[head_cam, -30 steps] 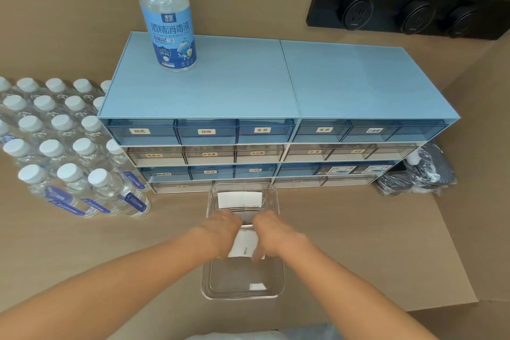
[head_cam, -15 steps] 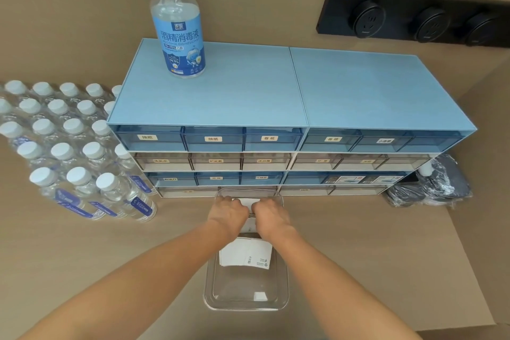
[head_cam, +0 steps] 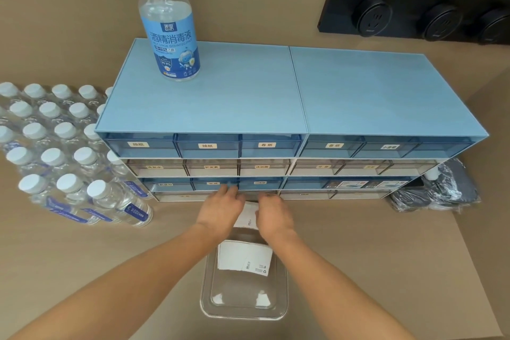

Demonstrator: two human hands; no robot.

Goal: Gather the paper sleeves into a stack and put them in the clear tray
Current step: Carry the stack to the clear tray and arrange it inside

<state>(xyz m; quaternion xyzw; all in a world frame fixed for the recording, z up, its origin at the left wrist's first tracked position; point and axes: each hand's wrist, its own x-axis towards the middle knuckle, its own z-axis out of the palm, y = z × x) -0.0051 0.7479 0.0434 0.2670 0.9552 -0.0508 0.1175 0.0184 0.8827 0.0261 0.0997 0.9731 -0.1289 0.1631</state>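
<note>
A clear tray lies on the brown counter in front of the drawer unit. White paper sleeves lie flat in its middle part. At the tray's far end, more white paper sleeves show between my hands. My left hand and my right hand are side by side there, fingers curled down onto those sleeves and close against the lowest drawers. How firmly each hand grips the paper is hidden by the hands themselves.
A blue and white drawer unit stands right behind the tray, with a disinfectant spray bottle on top. Several shrink-wrapped water bottles stand at the left. A dark plastic-wrapped bundle lies at the right. A black socket strip is on the wall.
Both hands have moved away from me to the tray's far end by the drawers. A stack of sleeves now lies uncovered in the tray's middle. The view has moved closer.
</note>
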